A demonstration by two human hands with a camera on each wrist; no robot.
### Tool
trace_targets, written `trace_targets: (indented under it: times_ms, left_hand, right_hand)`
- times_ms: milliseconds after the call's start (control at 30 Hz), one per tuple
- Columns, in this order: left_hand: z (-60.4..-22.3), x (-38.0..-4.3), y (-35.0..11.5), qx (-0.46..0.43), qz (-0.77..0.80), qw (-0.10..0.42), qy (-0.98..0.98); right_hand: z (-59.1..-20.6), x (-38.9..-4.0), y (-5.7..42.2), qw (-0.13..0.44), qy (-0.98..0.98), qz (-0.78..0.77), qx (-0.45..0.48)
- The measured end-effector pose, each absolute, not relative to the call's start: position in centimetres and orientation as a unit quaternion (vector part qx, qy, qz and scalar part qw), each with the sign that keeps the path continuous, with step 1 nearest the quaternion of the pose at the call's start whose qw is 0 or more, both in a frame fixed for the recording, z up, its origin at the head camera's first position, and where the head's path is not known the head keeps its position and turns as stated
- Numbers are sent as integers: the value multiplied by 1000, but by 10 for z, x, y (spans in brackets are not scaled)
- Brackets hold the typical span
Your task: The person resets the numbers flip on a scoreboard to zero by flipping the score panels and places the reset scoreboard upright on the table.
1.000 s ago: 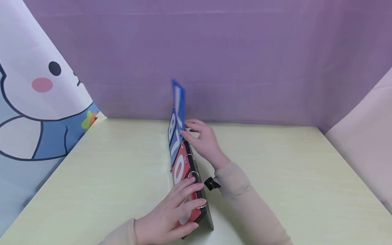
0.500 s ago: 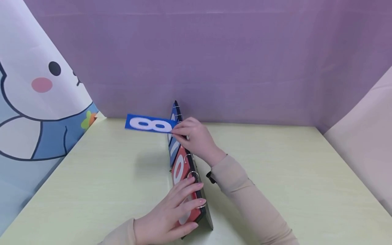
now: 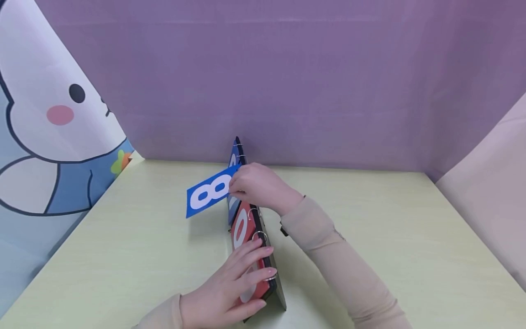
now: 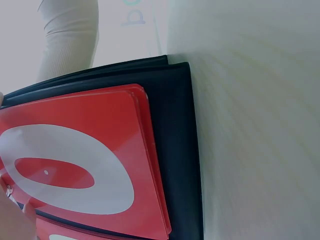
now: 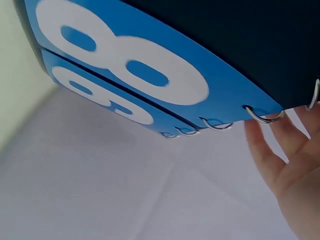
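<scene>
A flip scoreboard [image 3: 269, 260] with a black cover stands tent-like on the table. Its red cards [image 4: 110, 165] show a white 0 at the near end. At the far half, a blue card with a white 8 [image 3: 207, 194] sticks out to the left, tilted down from its rings. My right hand [image 3: 267, 187] pinches that card near its ringed edge; in the right wrist view the fingers [image 5: 262, 155] reach up at the metal rings. My left hand [image 3: 228, 283] rests with spread fingers over the near red card and top edge.
Another blue number card [image 5: 100, 95] hangs beside the 8 at the far end. The pale table [image 3: 390, 237] extends on both sides, with a purple curtain [image 3: 287, 82] behind. A cartoon-printed cloth [image 3: 61, 119] hangs at the left.
The blue card swings over the top from upright to the left, then tilts downward, showing its 8. My right hand moves along with it; my left hand stays put.
</scene>
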State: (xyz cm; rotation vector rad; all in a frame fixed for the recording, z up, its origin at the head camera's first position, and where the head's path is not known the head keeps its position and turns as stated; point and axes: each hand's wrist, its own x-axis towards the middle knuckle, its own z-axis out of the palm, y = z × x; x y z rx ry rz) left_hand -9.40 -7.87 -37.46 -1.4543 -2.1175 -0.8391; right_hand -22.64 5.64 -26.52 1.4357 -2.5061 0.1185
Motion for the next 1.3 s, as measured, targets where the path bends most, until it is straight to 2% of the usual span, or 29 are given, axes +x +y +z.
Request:
trace_targets:
  times_ms: [200, 333, 567, 800, 967, 1133, 1200, 1300]
  left_hand:
    - [-375, -96, -78, -534, -302, 234, -755]
    - [-375, -99, -77, -546, -298, 262, -738]
    - [-376, -105, -75, -572, -289, 315, -700]
    - [-376, -105, -75, -575, -286, 318, -698]
    - [-376, -104, -75, -569, -288, 313, -704]
    - [-377, -103, -75, -565, -289, 300, -712]
    - [-377, -103, -75, -564, -288, 293, -716]
    - [-377, -102, -76, -561, -289, 280, -724]
  right_hand:
    - [-257, -224, 47, 72, -881, -33, 466]
    - [-253, -221, 41, 45, -893, -68, 443]
    - [-250, -217, 30, 30, -893, -161, 419]
    - [-252, -218, 30, 21, -902, -148, 405]
    - [-256, -224, 43, -3, -907, -20, 421]
    - [-281, -232, 68, 52, -859, 205, 466]
    - [-295, -231, 80, 63, -835, 334, 433]
    - [-316, -230, 95, 58, -787, 520, 327]
